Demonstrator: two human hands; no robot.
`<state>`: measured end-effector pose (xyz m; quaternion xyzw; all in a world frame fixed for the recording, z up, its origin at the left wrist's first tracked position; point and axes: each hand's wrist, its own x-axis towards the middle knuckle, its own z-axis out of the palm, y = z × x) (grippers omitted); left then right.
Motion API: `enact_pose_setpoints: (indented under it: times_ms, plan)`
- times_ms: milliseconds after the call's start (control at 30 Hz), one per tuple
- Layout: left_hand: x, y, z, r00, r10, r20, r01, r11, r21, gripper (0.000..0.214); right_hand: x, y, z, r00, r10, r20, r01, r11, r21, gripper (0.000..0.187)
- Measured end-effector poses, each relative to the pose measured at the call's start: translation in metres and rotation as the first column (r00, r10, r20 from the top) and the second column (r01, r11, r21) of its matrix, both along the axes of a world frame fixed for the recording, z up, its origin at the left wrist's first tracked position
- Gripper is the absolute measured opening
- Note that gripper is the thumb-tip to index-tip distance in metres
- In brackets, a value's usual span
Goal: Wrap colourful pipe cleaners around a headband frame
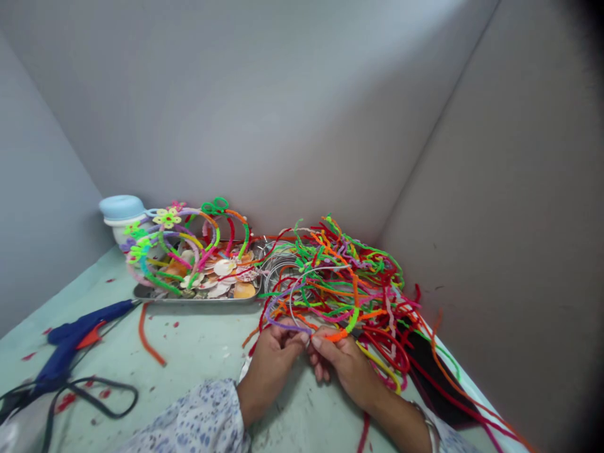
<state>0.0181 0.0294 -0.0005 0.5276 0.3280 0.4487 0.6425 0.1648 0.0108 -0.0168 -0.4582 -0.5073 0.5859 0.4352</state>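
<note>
My left hand [274, 362] is closed in a pinch on a purple pipe cleaner [289, 324], low over the front of the table. Beside it, my right hand [352, 368] is closed round the lower part of a headband [352, 319]. Orange and lime-green pipe cleaner covers the headband's right side, and bare silver wire shows on its upper left. The two thumbs almost meet where purple and orange come together. My fingers hide the exact join. Just behind the hands spreads a tangled heap of colourful pipe cleaners [330, 251].
A metal tray [198, 301] holds shells and several finished headbands [189, 226]. Behind it stands a white jar with a blue lid [123, 209]. A blue glue gun [78, 336] with its black cord lies at left, near a loose orange pipe cleaner [147, 336]. Bare silver hoops [278, 270] lie beside the heap.
</note>
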Motion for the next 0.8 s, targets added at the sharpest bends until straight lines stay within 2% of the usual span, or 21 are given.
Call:
enact_pose_setpoints:
  times_ms: [100, 267, 433, 800]
  plan:
    - [-0.001, 0.001, -0.003, 0.999, 0.007, -0.035, -0.008, 1.000, -0.012, 0.023, 0.000, 0.000, -0.003, 1.000, -0.016, 0.007, 0.016, 1.000, -0.005, 0.040]
    - [0.000, 0.002, -0.001, 0.993, 0.085, -0.078, -0.090, 0.993, -0.070, 0.023, -0.001, 0.000, -0.004, 0.999, -0.022, 0.026, 0.022, 1.000, -0.006, 0.039]
    - [0.000, 0.002, 0.001, 0.997, 0.066, -0.049, -0.071, 0.993, -0.100, 0.024, 0.000, 0.001, -0.008, 0.998, -0.015, 0.054, 0.015, 1.000, 0.005, 0.040]
    - [-0.001, 0.003, -0.007, 0.994, 0.081, -0.066, -0.087, 0.993, -0.081, 0.021, 0.000, 0.001, -0.015, 0.991, -0.041, 0.125, 0.038, 0.999, 0.024, 0.039]
